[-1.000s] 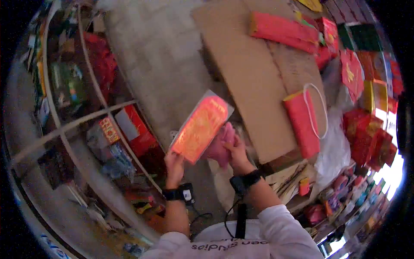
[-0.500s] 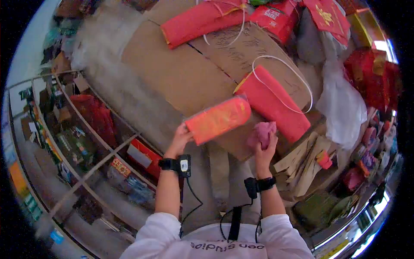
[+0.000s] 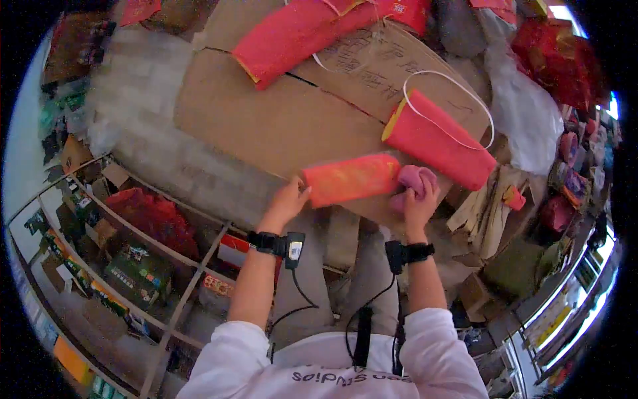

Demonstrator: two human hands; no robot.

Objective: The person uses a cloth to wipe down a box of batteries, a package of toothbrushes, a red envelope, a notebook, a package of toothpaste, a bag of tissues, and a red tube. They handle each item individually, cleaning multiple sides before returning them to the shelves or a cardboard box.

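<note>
My left hand [image 3: 287,201] grips one end of a flat red packet with gold print [image 3: 352,179], which looks like red envelopes in a clear sleeve. The packet lies over the near edge of a large cardboard box [image 3: 246,126]. Bunched in my right hand [image 3: 421,211] is a pink cloth [image 3: 413,178], right against the packet's far end. Just beyond the cloth, a folded red bag [image 3: 438,138] with a white cord handle rests on the cardboard. A second folded red bag [image 3: 286,50] lies at the back of the box.
To the left runs a shelf frame [image 3: 193,263] with boxes and a red bag [image 3: 156,219] inside. Clear plastic sheeting [image 3: 525,120] hangs at the right. Torn cardboard strips [image 3: 488,213] and a dark red pile [image 3: 558,60] are also on the right.
The packet has come down flatter and slightly right. My right hand has brought the cloth up to the packet's end. The whole view has shifted.
</note>
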